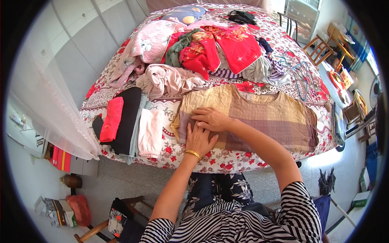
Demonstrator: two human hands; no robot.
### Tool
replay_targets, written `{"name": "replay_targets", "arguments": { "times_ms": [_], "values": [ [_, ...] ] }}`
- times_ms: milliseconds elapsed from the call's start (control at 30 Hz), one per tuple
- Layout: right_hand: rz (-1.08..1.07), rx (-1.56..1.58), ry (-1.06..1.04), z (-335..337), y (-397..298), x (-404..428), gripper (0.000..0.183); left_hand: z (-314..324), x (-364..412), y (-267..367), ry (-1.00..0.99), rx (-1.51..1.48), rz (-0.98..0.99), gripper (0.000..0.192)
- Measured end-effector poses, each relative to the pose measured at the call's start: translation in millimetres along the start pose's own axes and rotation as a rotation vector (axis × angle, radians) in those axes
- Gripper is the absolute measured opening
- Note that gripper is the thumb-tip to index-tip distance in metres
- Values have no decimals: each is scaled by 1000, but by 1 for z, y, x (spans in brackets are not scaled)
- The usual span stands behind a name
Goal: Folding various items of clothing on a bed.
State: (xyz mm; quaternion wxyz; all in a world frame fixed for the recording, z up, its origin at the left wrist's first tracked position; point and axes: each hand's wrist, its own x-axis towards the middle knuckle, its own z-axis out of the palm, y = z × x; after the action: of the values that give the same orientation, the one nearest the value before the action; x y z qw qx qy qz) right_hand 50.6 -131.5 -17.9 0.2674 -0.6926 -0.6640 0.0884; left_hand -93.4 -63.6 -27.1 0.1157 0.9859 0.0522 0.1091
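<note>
A plaid garment (264, 121) in yellow, tan and purple-brown lies spread on the bed, its neckline towards the far side and its body partly folded. My left hand (199, 139) rests flat near the left side of the garment, a gold-coloured bracelet at the wrist. Just beyond it, my right hand (212, 119) reaches across and also lies on the cloth, its fingertips close to my left fingers. Neither hand grips anything that I can see. To the left are a folded white garment (151, 132), a folded black garment (129, 121) and a folded red cloth (112, 120).
The bed (170, 164) wears a flowered sheet. Beyond the plaid garment lies a heap with a red patterned cloth (237, 45), a pale pink garment (170, 80) and a pink quilted piece (152, 39). Blue hangers (301, 71) lie at right. A mosquito net (57, 106) hangs at left.
</note>
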Motion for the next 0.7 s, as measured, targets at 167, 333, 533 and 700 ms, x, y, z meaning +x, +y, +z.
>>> {"name": "replay_targets", "arguments": {
  "times_ms": [167,333,533,700],
  "values": [
    [194,-218,21,7,45,28,49,-1,2,7,113,-23,33,54],
    [268,-245,17,3,43,37,51,-2,2,8,143,-16,56,53],
    [190,-67,116,1,-12,-24,50,0,0,2,99,60,7,55],
    [341,-353,40,-33,-24,-141,50,3,5,6,102,76,46,55]
  ]
}}
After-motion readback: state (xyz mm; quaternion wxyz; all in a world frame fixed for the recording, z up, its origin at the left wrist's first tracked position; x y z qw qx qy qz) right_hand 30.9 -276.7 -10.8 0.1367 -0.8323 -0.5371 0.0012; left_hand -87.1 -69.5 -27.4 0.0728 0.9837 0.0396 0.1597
